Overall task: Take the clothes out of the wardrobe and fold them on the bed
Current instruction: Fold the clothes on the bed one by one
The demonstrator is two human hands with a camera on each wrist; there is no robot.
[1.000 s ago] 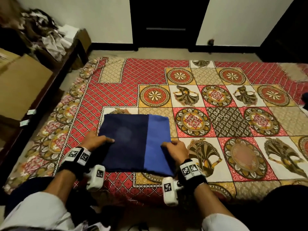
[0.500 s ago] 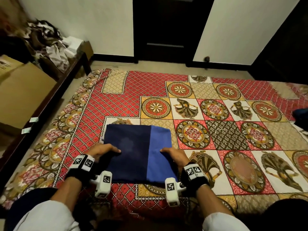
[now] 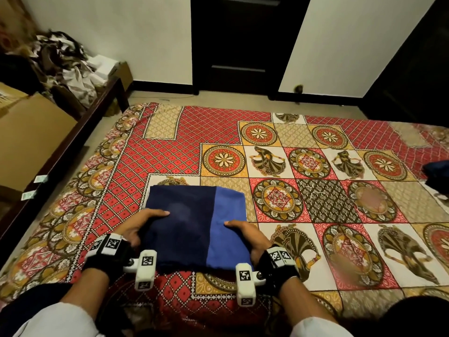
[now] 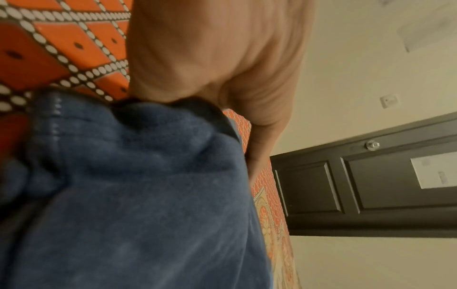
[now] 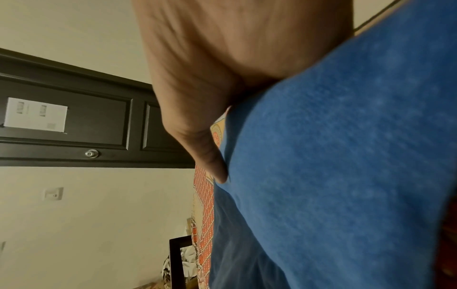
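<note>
A folded garment [image 3: 194,224], navy on its left part and brighter blue on its right, lies near the front edge of the patterned bed [image 3: 170,152]. My left hand [image 3: 141,222] grips its left side, thumb on top and fingers tucked beneath. My right hand [image 3: 247,233] grips the right side the same way. The left wrist view shows the navy cloth [image 4: 136,195] bunched under my left hand [image 4: 217,58]. In the right wrist view the blue cloth [image 5: 346,156] lies against my right hand [image 5: 222,58].
Another dark garment [image 3: 437,173] lies at the bed's right edge. A cardboard box [image 3: 31,132] and a heap of clothes [image 3: 63,62] sit on a dark bench at the left. A dark door [image 3: 243,40] stands in the far wall.
Both hands have slid inward along the garment's sides, thumbs now over the top and fingers under. The garment's near edge has come toward me, over the bed's front edge.
</note>
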